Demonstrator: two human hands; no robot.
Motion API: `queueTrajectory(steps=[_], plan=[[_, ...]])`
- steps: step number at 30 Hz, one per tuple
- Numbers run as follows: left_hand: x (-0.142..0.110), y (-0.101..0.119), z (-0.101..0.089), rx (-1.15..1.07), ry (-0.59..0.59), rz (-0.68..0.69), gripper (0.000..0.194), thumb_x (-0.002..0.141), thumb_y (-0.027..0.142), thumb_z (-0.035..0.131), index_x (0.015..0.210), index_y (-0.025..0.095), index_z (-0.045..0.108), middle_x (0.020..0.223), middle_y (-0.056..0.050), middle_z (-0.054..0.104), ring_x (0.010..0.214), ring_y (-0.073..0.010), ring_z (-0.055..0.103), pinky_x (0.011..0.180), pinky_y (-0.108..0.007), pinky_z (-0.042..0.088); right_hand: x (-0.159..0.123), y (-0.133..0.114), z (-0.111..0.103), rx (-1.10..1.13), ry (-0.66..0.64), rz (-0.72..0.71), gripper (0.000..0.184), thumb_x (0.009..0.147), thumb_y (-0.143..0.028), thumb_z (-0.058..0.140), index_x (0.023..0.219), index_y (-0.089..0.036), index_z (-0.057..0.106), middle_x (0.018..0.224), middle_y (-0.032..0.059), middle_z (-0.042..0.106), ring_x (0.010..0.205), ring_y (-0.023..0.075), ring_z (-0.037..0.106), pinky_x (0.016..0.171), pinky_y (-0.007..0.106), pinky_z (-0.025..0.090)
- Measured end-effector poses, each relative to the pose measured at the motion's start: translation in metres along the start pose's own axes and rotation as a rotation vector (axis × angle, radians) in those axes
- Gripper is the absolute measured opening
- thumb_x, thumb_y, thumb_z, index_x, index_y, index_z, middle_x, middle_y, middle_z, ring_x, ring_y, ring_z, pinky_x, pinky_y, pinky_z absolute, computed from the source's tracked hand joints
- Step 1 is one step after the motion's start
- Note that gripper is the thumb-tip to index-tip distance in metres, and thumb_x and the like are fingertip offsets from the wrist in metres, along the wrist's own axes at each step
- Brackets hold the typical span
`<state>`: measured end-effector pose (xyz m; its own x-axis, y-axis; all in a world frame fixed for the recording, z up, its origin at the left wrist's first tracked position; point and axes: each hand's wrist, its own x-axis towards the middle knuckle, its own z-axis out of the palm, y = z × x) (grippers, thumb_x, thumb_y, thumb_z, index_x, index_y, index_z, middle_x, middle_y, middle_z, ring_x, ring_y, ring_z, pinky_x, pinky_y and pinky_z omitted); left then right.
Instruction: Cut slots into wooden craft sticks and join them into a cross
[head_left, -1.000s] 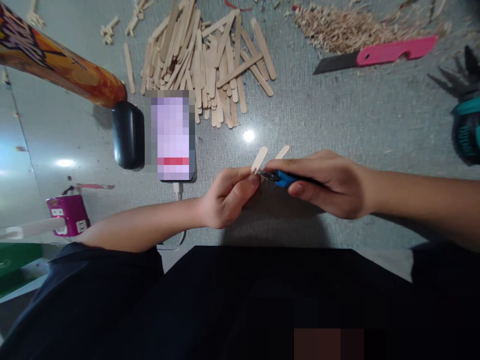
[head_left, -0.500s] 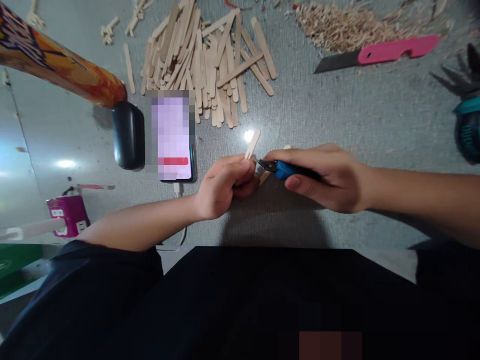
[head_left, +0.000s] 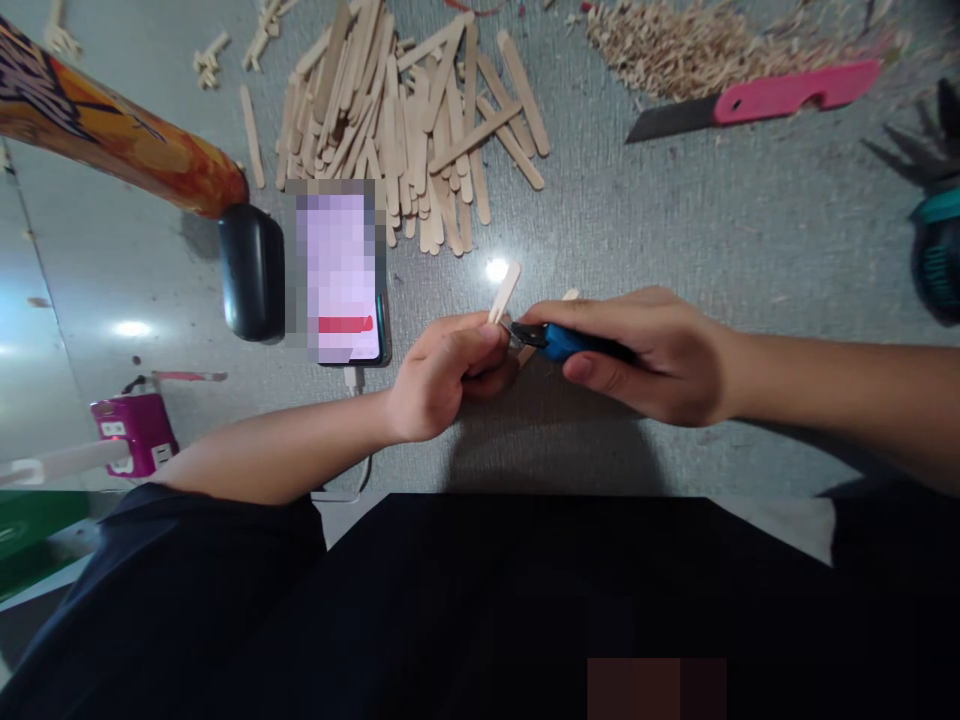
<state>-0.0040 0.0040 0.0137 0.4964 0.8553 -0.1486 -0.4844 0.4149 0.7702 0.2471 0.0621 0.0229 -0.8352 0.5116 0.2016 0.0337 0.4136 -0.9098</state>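
My left hand [head_left: 450, 375] is closed on a short wooden craft stick [head_left: 505, 291] that points up and away from my fingers. My right hand [head_left: 645, 350] grips a pair of blue-handled cutters [head_left: 559, 341], whose dark jaws sit right against the stick at my left fingertips. A second stick piece [head_left: 568, 296] peeks out behind my right fingers; who holds it is hidden. Both hands hover low over the grey floor, just in front of my dark-clothed lap.
A big heap of craft sticks [head_left: 409, 110] lies beyond my hands. A phone [head_left: 337, 275] on a cable and a black case [head_left: 251, 270] sit to the left. A pink-handled knife [head_left: 757, 100], wood shavings [head_left: 690, 45], a purple power strip [head_left: 135, 432] and a teal tool [head_left: 937, 260] surround the spot.
My left hand has turned the stick more upright and closed tighter round it. The cutter jaws have stayed at the stick's base; over the last half second almost nothing has shifted.
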Motion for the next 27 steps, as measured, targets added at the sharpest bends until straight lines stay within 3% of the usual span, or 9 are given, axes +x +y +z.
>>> queueTrajectory(steps=[8, 21, 27], plan=[[0.000, 0.003, 0.002, 0.022, 0.069, -0.082, 0.058, 0.107, 0.051, 0.069, 0.066, 0.025, 0.037, 0.051, 0.007, 0.032, 0.044, -0.0066, 0.026, 0.047, -0.025, 0.021, 0.000, 0.002, 0.001, -0.024, 0.009, -0.019, 0.025, 0.120, -0.037, 0.063, 0.137, -0.021, 0.072, 0.091, -0.0013, 0.071, 0.066, 0.0124, 0.057, 0.064, 0.027, 0.041], [0.000, 0.007, -0.001, -0.010, 0.000, -0.107, 0.057, 0.107, 0.049, 0.069, 0.066, 0.024, 0.039, 0.053, 0.007, 0.031, 0.045, -0.0061, 0.026, 0.047, -0.027, 0.018, -0.003, 0.004, 0.000, -0.024, 0.005, -0.017, 0.034, 0.120, -0.042, 0.064, 0.147, -0.023, 0.072, 0.095, 0.0003, 0.076, 0.068, 0.0134, 0.060, 0.065, 0.027, 0.042], [-0.002, 0.012, 0.005, -0.048, -0.098, -0.129, 0.057, 0.113, 0.045, 0.064, 0.068, 0.023, 0.035, 0.056, 0.009, 0.028, 0.043, -0.0041, 0.024, 0.046, -0.023, 0.019, -0.005, 0.005, 0.000, -0.035, -0.009, -0.023, 0.044, 0.121, -0.045, 0.061, 0.160, -0.023, 0.067, 0.097, 0.0016, 0.079, 0.071, 0.0154, 0.066, 0.067, 0.028, 0.047]])
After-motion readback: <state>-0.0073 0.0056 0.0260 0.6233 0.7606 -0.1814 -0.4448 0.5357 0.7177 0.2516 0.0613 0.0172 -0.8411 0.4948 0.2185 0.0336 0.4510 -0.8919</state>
